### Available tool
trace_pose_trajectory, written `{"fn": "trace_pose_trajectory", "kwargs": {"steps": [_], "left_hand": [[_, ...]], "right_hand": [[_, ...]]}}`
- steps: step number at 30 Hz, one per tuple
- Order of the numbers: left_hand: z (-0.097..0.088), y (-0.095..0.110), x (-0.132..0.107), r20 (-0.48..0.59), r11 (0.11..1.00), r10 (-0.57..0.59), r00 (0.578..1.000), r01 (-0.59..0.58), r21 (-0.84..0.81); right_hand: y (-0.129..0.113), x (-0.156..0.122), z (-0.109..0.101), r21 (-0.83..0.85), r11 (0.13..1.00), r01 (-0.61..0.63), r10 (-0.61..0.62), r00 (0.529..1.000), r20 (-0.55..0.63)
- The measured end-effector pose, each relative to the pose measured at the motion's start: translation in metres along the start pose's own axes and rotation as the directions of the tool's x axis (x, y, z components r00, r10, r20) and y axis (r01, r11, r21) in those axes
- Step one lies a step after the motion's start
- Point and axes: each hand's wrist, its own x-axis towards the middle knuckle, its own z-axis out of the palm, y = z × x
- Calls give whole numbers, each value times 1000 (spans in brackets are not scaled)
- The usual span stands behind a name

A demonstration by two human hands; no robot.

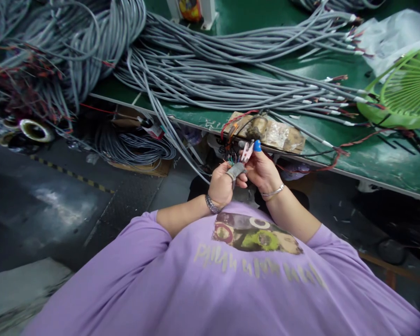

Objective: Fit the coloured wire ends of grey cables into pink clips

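Observation:
Near the bench's front edge, my left hand [221, 185] is closed around the end of a grey cable [235, 171], from which several thin coloured wires fan out. Close beside it, my right hand [264, 171] pinches a small pink clip [247, 152] that looks like a clothes peg. A blue cover [257, 145] sits on a fingertip of the right hand. Its other fingers reach under the cable end, and whether they also grip the wires is hidden. Just beyond the hands lies a taped, worn block [273, 132] with red and black wires around it.
Long bundles of grey cables [210, 84] stretch across the green bench [388, 158]. At the left hangs a heap of coiled cables [101, 42]. A green fan [409, 88] and clear plastic bag [395, 35] are at the right. More coiled cable [136, 148] lies below the bench.

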Motion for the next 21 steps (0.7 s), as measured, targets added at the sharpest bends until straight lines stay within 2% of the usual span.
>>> {"fn": "trace_pose_trajectory", "kwargs": {"steps": [7,13,17,21], "left_hand": [[-1,-4,-1,15,999,-6,1000,5,44],[-1,2,-7,32,1000,16,999,-17,21],[-6,3,-13,58,998,36,998,-39,45],[-14,3,-12,56,990,109,992,-114,86]], "right_hand": [[3,0,-1,29,999,-29,28,999,36],[7,3,-8,111,987,112,-99,988,-115],[6,0,-11,116,990,78,-62,988,-138],[1,-3,-10,31,998,46,-42,992,-115]]}}
